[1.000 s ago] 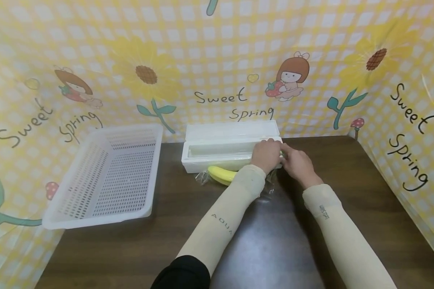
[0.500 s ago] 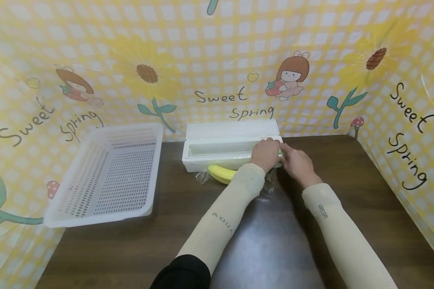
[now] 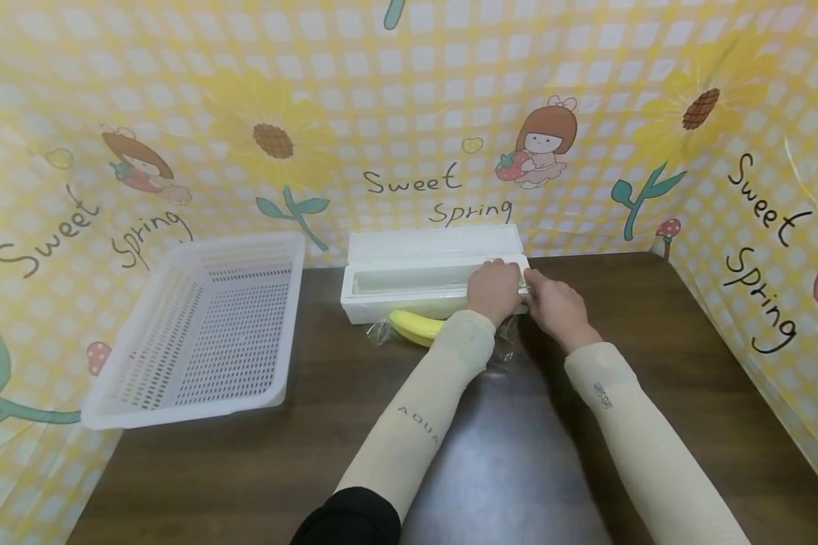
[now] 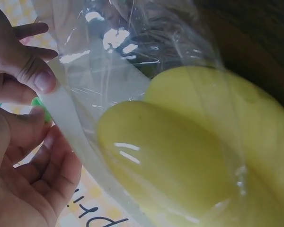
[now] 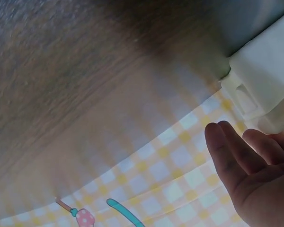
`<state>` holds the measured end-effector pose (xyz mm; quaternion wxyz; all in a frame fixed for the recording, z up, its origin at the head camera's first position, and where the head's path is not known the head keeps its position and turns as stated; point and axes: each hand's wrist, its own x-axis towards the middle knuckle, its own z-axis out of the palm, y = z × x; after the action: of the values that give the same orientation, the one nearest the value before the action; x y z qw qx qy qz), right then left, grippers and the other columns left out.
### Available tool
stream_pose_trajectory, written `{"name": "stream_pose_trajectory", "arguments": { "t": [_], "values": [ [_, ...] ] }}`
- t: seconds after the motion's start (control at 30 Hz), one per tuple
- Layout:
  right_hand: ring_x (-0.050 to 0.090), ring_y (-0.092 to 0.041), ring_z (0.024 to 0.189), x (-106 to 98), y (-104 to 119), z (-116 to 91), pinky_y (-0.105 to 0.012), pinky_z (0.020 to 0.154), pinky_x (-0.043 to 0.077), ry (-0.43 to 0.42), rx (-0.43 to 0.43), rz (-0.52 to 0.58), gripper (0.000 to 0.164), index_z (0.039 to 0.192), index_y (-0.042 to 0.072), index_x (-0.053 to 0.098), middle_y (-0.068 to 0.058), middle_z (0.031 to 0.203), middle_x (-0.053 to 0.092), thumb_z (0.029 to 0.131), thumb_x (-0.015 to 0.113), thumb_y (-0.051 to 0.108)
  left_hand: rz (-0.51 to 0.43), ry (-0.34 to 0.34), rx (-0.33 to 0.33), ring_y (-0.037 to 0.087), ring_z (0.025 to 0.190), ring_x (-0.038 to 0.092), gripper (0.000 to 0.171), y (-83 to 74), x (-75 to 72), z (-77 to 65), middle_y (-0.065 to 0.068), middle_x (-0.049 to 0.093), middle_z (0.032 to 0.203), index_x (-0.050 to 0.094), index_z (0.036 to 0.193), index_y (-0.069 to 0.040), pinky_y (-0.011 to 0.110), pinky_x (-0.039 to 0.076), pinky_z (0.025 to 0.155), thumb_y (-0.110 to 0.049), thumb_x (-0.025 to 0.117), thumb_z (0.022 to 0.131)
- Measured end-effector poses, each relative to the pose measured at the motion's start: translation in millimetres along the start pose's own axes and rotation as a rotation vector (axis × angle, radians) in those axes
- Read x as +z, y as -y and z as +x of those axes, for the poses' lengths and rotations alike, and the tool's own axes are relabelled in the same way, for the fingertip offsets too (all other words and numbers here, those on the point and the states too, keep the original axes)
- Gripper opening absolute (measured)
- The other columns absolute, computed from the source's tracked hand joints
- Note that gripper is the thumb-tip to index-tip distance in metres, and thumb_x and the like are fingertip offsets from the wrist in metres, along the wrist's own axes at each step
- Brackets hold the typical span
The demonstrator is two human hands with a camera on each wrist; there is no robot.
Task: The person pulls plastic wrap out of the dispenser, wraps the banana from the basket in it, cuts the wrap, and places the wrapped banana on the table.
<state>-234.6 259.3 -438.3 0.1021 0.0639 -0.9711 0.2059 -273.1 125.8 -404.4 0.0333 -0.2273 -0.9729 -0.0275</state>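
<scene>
A long white cling film box (image 3: pixel 363 312) stands by the back wall with its lid (image 3: pixel 436 244) tipped back. Clear film (image 3: pixel 379 333) hangs from its front over yellow bananas (image 3: pixel 412 327); the left wrist view shows the film lying across two rounded fruits. My left hand (image 3: pixel 493 293) pinches a small green piece (image 4: pixel 41 107), seemingly the film cutter, at the box's right end. Beside it my right hand (image 3: pixel 557 309) grips that end, its thumb (image 4: pixel 45 80) on the edge. In the right wrist view its other fingers (image 5: pixel 234 156) stretch past the box end.
A white perforated plastic basket (image 3: pixel 237 341) sits to the left on the dark wooden table (image 3: pixel 504 469). Behind and at both sides rises a yellow checked cloth (image 3: pixel 416 76) with printed flowers and figures. Both forearms reach in over the table's front.
The head view has shifted a little, moving the scene slightly left in the frame. My left hand has moved slightly left at most. Box, bananas and basket keep their places.
</scene>
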Motion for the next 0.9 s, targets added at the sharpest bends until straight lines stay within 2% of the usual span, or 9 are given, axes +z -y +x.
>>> {"name": "stream_pose_trajectory", "arguments": {
  "t": [0.13, 0.23, 0.37, 0.43, 0.53, 0.63, 0.73, 0.83, 0.9],
  "values": [
    [0.064, -0.051, 0.093, 0.4, 1.2, 2.3, -0.061, 0.067, 0.050, 0.006, -0.031, -0.045, 0.029, 0.120, 0.003, 0.057, -0.023, 0.143, 0.052, 0.095, 0.067, 0.012, -0.005, 0.005, 0.000, 0.020, 0.098, 0.063, 0.038, 1.9, -3.1, -3.8, 0.003, 0.067, 0.105, 0.071, 0.118, -0.016, 0.035, 0.055, 0.079, -0.042, 0.073, 0.092],
    [0.063, -0.049, 0.103, -3.6, 3.1, 4.7, -0.058, 0.069, 0.053, 0.049, -0.058, -0.091, 0.042, 0.131, -0.002, 0.056, -0.026, 0.149, 0.044, 0.094, 0.069, 0.014, 0.003, 0.006, 0.001, 0.019, 0.099, 0.063, 0.039, 2.3, -3.5, -6.0, 0.003, 0.067, 0.107, 0.070, 0.122, -0.016, 0.033, 0.055, 0.079, -0.040, 0.073, 0.092],
    [0.046, -0.044, 0.133, -8.6, 3.2, 12.6, -0.060, 0.082, 0.051, 0.156, -0.148, -0.153, 0.066, 0.151, -0.006, 0.036, -0.026, 0.159, 0.025, 0.096, 0.066, 0.015, 0.007, -0.013, 0.000, 0.018, 0.098, 0.064, 0.033, 3.3, -2.6, -8.1, 0.002, 0.068, 0.108, 0.071, 0.122, -0.016, 0.032, 0.056, 0.079, -0.033, 0.071, 0.094],
    [0.042, -0.043, 0.136, -9.6, 1.7, 15.7, -0.060, 0.084, 0.050, 0.223, -0.187, -0.174, 0.069, 0.155, -0.006, 0.028, -0.026, 0.162, 0.019, 0.099, 0.062, 0.014, -0.010, -0.017, 0.000, 0.018, 0.097, 0.064, 0.028, 3.2, -1.4, -8.5, 0.002, 0.068, 0.108, 0.072, 0.120, -0.018, 0.033, 0.056, 0.079, -0.030, 0.070, 0.094],
    [0.062, -0.039, 0.108, -8.3, -0.8, 17.2, -0.051, 0.070, 0.053, 0.307, -0.201, -0.180, 0.068, 0.157, -0.004, 0.021, -0.025, 0.163, 0.013, 0.102, 0.056, 0.015, -0.028, -0.011, -0.002, 0.018, 0.097, 0.063, 0.025, 2.7, 0.7, -8.9, 0.001, 0.068, 0.107, 0.073, 0.117, -0.020, 0.033, 0.056, 0.079, -0.030, 0.071, 0.094],
    [0.064, -0.034, 0.074, -6.0, -2.0, 16.6, -0.041, 0.051, 0.048, 0.325, -0.193, -0.178, 0.068, 0.157, -0.005, 0.017, -0.026, 0.163, 0.008, 0.103, 0.052, 0.015, -0.034, -0.008, 0.006, 0.018, 0.098, 0.062, 0.029, 3.0, -0.4, -8.5, 0.002, 0.067, 0.107, 0.073, 0.117, -0.019, 0.033, 0.055, 0.079, -0.033, 0.074, 0.092],
    [0.065, -0.038, 0.097, -2.7, -1.8, 14.9, -0.042, 0.053, 0.049, 0.312, -0.181, -0.185, 0.069, 0.158, -0.006, 0.012, -0.026, 0.164, 0.003, 0.103, 0.049, 0.015, -0.038, -0.006, 0.023, 0.019, 0.099, 0.060, 0.033, 4.3, -2.3, -7.4, 0.002, 0.067, 0.109, 0.072, 0.119, -0.017, 0.032, 0.054, 0.081, -0.035, 0.075, 0.091],
    [0.051, -0.040, 0.129, 1.8, -1.5, 13.5, -0.047, 0.060, 0.052, 0.288, -0.172, -0.206, 0.070, 0.158, -0.007, 0.009, -0.026, 0.164, 0.002, 0.103, 0.048, 0.015, -0.023, -0.007, 0.042, 0.019, 0.100, 0.059, 0.037, 6.4, -2.4, -6.4, 0.002, 0.066, 0.112, 0.072, 0.122, -0.018, 0.032, 0.053, 0.084, -0.038, 0.076, 0.091],
    [0.051, -0.040, 0.129, 4.9, -1.3, 12.8, -0.048, 0.060, 0.053, 0.285, -0.159, -0.213, 0.070, 0.158, -0.006, 0.007, -0.025, 0.164, 0.001, 0.104, 0.047, 0.015, 0.006, -0.016, 0.052, 0.019, 0.100, 0.059, 0.040, 8.1, -1.3, -6.0, 0.002, 0.066, 0.113, 0.073, 0.121, -0.020, 0.033, 0.052, 0.085, -0.043, 0.076, 0.089]
  ]
}}
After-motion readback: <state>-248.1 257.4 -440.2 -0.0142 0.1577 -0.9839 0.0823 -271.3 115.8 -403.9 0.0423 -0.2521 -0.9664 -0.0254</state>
